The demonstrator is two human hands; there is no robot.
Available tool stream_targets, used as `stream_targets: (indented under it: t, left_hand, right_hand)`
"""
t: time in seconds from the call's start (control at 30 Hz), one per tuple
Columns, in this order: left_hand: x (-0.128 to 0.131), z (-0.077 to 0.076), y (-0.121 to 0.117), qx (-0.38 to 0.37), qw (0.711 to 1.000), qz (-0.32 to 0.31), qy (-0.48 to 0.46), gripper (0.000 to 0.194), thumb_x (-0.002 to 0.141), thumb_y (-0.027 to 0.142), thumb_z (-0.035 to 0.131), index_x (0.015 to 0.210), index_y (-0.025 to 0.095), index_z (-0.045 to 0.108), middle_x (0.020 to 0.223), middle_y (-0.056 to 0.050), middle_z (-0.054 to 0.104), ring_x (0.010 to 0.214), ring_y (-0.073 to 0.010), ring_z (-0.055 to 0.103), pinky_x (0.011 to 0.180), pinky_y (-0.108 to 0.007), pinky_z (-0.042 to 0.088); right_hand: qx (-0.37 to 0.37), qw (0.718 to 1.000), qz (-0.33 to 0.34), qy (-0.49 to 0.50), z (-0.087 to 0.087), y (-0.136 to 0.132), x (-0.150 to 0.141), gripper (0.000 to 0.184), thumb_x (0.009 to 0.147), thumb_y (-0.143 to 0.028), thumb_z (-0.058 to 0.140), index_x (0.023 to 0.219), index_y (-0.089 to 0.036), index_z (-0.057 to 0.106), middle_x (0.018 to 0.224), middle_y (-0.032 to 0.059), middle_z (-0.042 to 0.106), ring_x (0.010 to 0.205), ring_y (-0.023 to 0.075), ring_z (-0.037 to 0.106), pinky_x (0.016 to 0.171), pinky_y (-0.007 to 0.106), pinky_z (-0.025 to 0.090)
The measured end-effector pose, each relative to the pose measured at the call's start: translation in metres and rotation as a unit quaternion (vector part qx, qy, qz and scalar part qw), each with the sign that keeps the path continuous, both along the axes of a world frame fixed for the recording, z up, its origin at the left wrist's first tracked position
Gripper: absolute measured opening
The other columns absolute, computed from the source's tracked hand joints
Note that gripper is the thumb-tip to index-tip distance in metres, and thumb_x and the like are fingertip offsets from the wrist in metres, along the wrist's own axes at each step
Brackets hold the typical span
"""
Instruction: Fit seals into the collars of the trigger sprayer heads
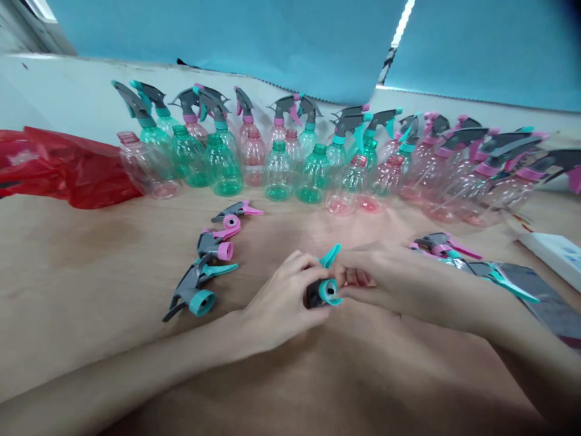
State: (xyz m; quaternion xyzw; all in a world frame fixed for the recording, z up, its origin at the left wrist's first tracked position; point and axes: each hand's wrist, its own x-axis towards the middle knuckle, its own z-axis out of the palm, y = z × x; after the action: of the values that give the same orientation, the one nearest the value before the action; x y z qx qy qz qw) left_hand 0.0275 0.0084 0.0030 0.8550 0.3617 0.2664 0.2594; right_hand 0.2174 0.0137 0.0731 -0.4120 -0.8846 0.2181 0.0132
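Observation:
A grey spray trigger head with a teal collar (pixel 324 293) and teal lever is between my hands, low over the table, its collar opening facing me. My left hand (pixel 279 297) wraps round its grey body. At the collar's right side, the fingers of my right hand (pixel 376 274) are closed against it; whether they also hold a small part is hidden. Left of my hands lie a teal-collared trigger head (pixel 186 289) and two pink-collared ones, one of them a grey-and-pink trigger head (pixel 209 246). More trigger heads (pixel 436 243) lie beyond my right forearm.
Open green bottles (pixel 224 172) and pink bottles (pixel 340 203) stand across the back, with assembled spray bottles (pixel 488 175) behind and at right. A red plastic bag (pixel 72 166) lies at left. A dark flat object (pixel 540 290) and a white box (pixel 558 257) are at right.

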Motion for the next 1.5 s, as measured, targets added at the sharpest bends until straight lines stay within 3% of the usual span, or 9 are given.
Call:
stream_targets:
  t: [0.17,0.37,0.57,0.83,1.0,1.27,1.5]
  left_hand:
    - [0.007,-0.012,0.002,-0.015,0.998,0.002,-0.056,0.018,0.077,0.023,0.069,0.094,0.021,0.064,0.094,-0.003,0.06,0.091,-0.0201,0.052,0.08,-0.033,0.046]
    - [0.003,-0.005,-0.001,0.001,0.997,-0.04,-0.065,0.007,0.087,0.021,0.058,0.087,0.019,0.065,0.095,-0.005,0.064,0.095,-0.0213,0.049,0.081,-0.033,0.045]
    - [0.004,-0.005,-0.002,0.066,0.993,-0.077,-0.062,0.024,0.095,0.03,0.044,0.088,0.017,0.063,0.085,-0.006,0.065,0.078,-0.0188,0.048,0.073,-0.032,0.044]
    - [-0.001,-0.006,-0.004,0.069,0.992,-0.062,-0.083,0.023,0.095,0.02,0.042,0.081,0.018,0.061,0.08,-0.004,0.059,0.076,-0.0175,0.047,0.067,-0.03,0.044]
    - [-0.004,-0.009,-0.002,0.05,0.994,-0.015,-0.096,0.019,0.091,0.015,0.047,0.083,0.02,0.064,0.083,-0.004,0.058,0.08,-0.0181,0.05,0.066,-0.03,0.044]
    - [-0.004,-0.011,-0.002,0.071,0.993,-0.008,-0.093,0.014,0.092,0.018,0.05,0.085,0.018,0.062,0.08,-0.003,0.056,0.078,-0.0171,0.047,0.067,-0.029,0.044]
    - [-0.002,-0.009,0.0,0.103,0.991,-0.013,-0.083,0.016,0.094,0.022,0.047,0.087,0.016,0.061,0.076,-0.003,0.055,0.076,-0.0168,0.045,0.065,-0.027,0.042]
  right_hand:
    - [0.011,1.0,0.016,0.007,-0.004,0.004,0.006,0.011,0.084,-0.016,0.049,0.075,-0.021,0.053,0.073,-0.0018,0.061,0.064,0.0128,0.053,0.056,0.026,0.036]
    - [0.019,0.999,0.035,0.013,-0.004,0.002,0.014,0.013,0.083,-0.013,0.05,0.074,-0.021,0.049,0.072,-0.005,0.059,0.059,0.0101,0.05,0.052,0.025,0.031]
    - [0.064,0.994,0.092,0.012,0.006,-0.004,0.016,0.021,0.085,-0.005,0.045,0.072,-0.02,0.051,0.07,-0.0055,0.06,0.058,0.0099,0.051,0.052,0.027,0.029]
    - [0.172,0.976,0.132,-0.03,0.009,-0.007,0.009,0.027,0.081,0.002,0.042,0.087,-0.019,0.058,0.079,0.0002,0.061,0.069,0.0161,0.054,0.06,0.03,0.031]
    - [0.139,0.978,0.148,0.038,0.006,0.002,0.006,0.021,0.084,-0.002,0.042,0.085,-0.017,0.056,0.079,-0.0007,0.058,0.07,0.0129,0.053,0.058,0.027,0.032]
    - [0.057,0.988,0.069,0.128,0.001,0.011,0.004,0.017,0.079,-0.005,0.048,0.067,-0.016,0.053,0.065,-0.0055,0.052,0.057,0.0056,0.044,0.052,0.021,0.029]
    - [0.005,0.985,0.069,0.155,-0.001,0.009,0.005,0.012,0.072,-0.005,0.05,0.071,-0.018,0.048,0.061,-0.0078,0.048,0.052,0.0042,0.041,0.047,0.018,0.026]
